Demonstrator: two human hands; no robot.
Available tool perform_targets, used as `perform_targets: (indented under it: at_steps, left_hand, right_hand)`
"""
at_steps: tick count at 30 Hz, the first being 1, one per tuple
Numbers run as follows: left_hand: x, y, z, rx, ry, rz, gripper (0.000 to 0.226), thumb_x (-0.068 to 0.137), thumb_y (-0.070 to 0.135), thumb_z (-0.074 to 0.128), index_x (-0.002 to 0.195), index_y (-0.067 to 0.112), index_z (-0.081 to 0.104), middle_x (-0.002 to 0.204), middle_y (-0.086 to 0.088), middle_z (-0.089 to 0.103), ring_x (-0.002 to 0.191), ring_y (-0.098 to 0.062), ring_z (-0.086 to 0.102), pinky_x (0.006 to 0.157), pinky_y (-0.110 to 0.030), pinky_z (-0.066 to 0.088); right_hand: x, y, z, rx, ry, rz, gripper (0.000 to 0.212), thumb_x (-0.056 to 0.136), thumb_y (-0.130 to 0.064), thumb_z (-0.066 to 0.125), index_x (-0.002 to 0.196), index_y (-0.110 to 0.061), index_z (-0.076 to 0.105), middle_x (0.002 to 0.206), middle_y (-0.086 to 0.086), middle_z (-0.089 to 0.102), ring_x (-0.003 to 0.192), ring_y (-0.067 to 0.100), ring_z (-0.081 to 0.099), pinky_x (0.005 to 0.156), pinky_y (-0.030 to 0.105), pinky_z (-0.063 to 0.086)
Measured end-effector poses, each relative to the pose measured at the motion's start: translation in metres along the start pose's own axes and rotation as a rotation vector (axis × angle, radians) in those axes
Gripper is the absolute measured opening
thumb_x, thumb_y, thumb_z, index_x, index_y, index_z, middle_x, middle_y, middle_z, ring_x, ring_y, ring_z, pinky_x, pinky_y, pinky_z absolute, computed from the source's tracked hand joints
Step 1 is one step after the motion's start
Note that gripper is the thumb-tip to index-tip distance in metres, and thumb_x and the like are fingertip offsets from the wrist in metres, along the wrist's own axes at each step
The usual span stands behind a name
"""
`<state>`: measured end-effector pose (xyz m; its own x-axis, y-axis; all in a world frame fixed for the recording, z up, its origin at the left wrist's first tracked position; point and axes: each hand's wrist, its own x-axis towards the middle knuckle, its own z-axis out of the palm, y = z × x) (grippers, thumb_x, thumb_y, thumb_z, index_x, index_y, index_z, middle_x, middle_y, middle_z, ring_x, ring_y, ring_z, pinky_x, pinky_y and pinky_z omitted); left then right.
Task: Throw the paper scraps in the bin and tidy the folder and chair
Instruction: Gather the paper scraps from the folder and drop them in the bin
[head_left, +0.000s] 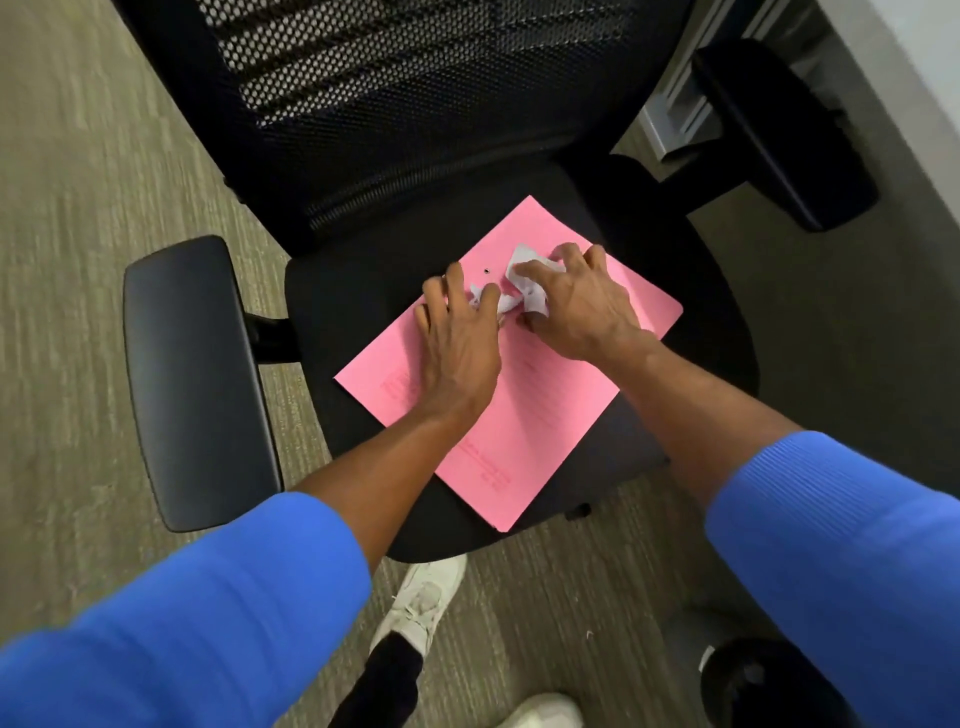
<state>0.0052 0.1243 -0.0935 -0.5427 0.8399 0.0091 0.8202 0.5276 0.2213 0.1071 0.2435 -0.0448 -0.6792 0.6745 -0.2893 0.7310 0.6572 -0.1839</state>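
A pink folder lies flat and askew on the seat of a black office chair. White crumpled paper scraps sit on the folder's upper part. My left hand rests on the folder with its fingers curled over the left scraps. My right hand presses down on the right scraps, fingers bent around them. Both hands meet over the small pile, and part of the scraps is hidden beneath them.
The chair has a mesh backrest and two armrests, one at the left and one at the upper right. A dark round bin shows at the bottom right on the carpet. My white shoes stand below the seat.
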Motion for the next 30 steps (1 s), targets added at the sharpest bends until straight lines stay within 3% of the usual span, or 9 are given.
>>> perform_targets:
  at_steps: [5,10,14,15,17,19,21,23,30]
  left_hand:
    - [-0.007,0.001,0.005,-0.05,0.036,0.03,0.025,0.103,0.016,0.064,0.128,0.017,0.061,0.145,-0.009,0.05,0.121,-0.029,0.051,0.09,-0.042,0.049]
    - [-0.017,0.007,0.008,-0.065,0.034,0.053,0.031,0.097,0.005,0.066,0.127,0.011,0.06,0.138,-0.013,0.052,0.116,-0.029,0.053,0.094,-0.041,0.053]
    - [-0.031,0.013,0.012,-0.167,0.032,0.045,0.034,0.094,-0.004,0.067,0.124,0.009,0.06,0.134,-0.015,0.053,0.117,-0.03,0.052,0.098,-0.044,0.053]
    - [-0.034,0.014,0.012,-0.187,0.035,0.038,0.034,0.094,-0.004,0.067,0.125,0.009,0.06,0.134,-0.015,0.053,0.117,-0.03,0.053,0.098,-0.042,0.053]
    - [-0.039,0.016,0.012,-0.214,0.045,0.036,0.034,0.094,-0.005,0.068,0.124,0.008,0.061,0.133,-0.015,0.055,0.116,-0.029,0.054,0.096,-0.037,0.053]
    - [-0.042,0.018,0.01,-0.224,0.053,0.033,0.031,0.094,-0.006,0.067,0.122,0.007,0.062,0.131,-0.015,0.056,0.114,-0.028,0.054,0.095,-0.037,0.051]
    - [-0.045,0.019,0.007,-0.249,0.062,0.018,0.027,0.096,-0.005,0.066,0.12,0.006,0.063,0.128,-0.015,0.057,0.112,-0.028,0.054,0.094,-0.037,0.05]
    - [-0.05,0.023,0.005,-0.274,0.072,0.014,0.022,0.099,-0.002,0.064,0.119,0.006,0.064,0.127,-0.013,0.057,0.112,-0.025,0.052,0.092,-0.035,0.049]
    - [-0.073,0.041,-0.002,-0.406,0.117,-0.027,0.017,0.101,-0.001,0.062,0.118,0.004,0.063,0.125,-0.013,0.056,0.112,-0.024,0.052,0.088,-0.024,0.042]
  right_hand:
    - [-0.016,0.003,0.016,0.151,0.157,0.019,0.028,0.103,-0.025,0.065,0.13,-0.019,0.071,0.135,0.011,0.055,0.12,0.032,0.051,0.077,0.034,0.043]
    - [-0.036,0.015,0.035,0.373,0.263,0.141,0.02,0.098,-0.012,0.07,0.116,-0.014,0.078,0.116,0.007,0.06,0.105,0.026,0.058,0.075,0.028,0.043]
    - [-0.053,0.022,0.042,0.582,0.335,0.257,0.018,0.09,-0.014,0.079,0.107,-0.02,0.082,0.104,-0.002,0.06,0.096,0.02,0.062,0.068,0.013,0.039]
    - [-0.056,0.023,0.042,0.644,0.35,0.292,0.018,0.088,-0.015,0.08,0.104,-0.022,0.083,0.104,-0.002,0.062,0.097,0.02,0.064,0.069,0.013,0.042]
    - [-0.06,0.027,0.037,0.767,0.383,0.36,0.017,0.085,-0.015,0.081,0.1,-0.024,0.083,0.108,0.0,0.068,0.099,0.023,0.069,0.078,0.028,0.059]
    - [-0.064,0.032,0.027,0.901,0.423,0.398,0.016,0.085,-0.012,0.083,0.096,-0.023,0.084,0.111,0.003,0.071,0.089,0.024,0.076,0.075,0.038,0.065]
    - [-0.072,0.037,0.017,0.993,0.473,0.401,0.014,0.085,-0.01,0.085,0.093,-0.021,0.084,0.113,0.002,0.073,0.069,0.016,0.079,0.061,0.029,0.064]
    - [-0.081,0.043,0.009,1.037,0.516,0.409,0.013,0.085,-0.01,0.086,0.093,-0.02,0.084,0.117,0.0,0.071,0.06,0.011,0.077,0.058,0.025,0.063]
    - [-0.119,0.068,0.015,0.945,0.485,0.437,0.011,0.086,-0.02,0.087,0.093,-0.028,0.082,0.122,-0.004,0.071,0.07,0.008,0.078,0.061,0.021,0.063]
